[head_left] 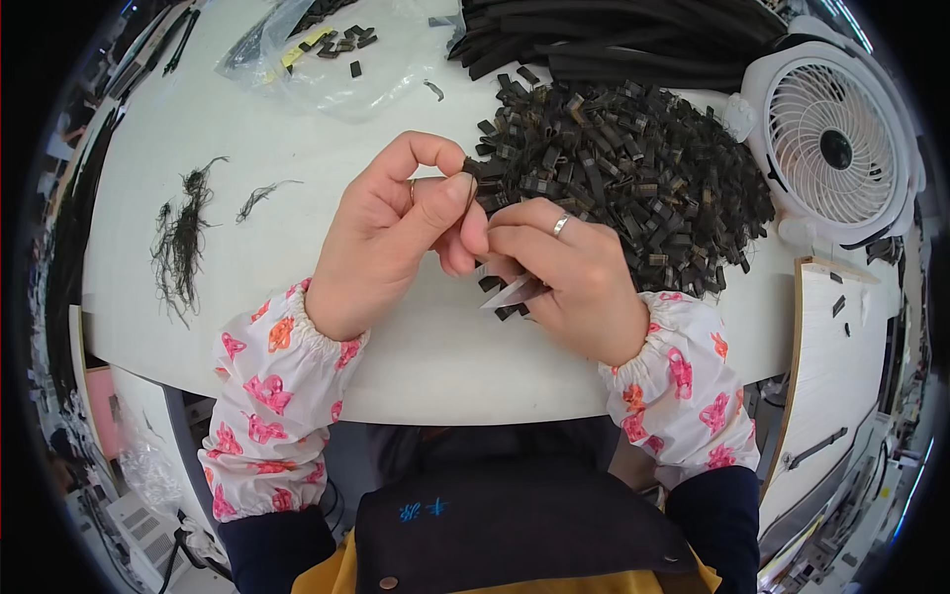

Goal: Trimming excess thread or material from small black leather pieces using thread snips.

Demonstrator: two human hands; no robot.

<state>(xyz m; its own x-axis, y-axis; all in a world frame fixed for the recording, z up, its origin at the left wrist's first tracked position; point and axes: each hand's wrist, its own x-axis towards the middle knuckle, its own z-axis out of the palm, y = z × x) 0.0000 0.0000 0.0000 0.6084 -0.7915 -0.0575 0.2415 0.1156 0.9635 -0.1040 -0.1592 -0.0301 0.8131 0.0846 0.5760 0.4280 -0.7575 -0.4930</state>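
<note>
Head view: my left hand [396,233] and right hand [559,272] met, pinching one small dark clip [473,190] beside the clip pile [633,178] on the bench [297,158]. Seemed light, stiff, best gripped by its edges.

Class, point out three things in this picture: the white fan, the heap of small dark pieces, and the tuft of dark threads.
White fan [834,148], head view, on its round grille.
Heap of small dark pieces [633,178], head view, mid-heap.
Tuft of dark threads [183,238], head view, on its thickest clump.
</note>
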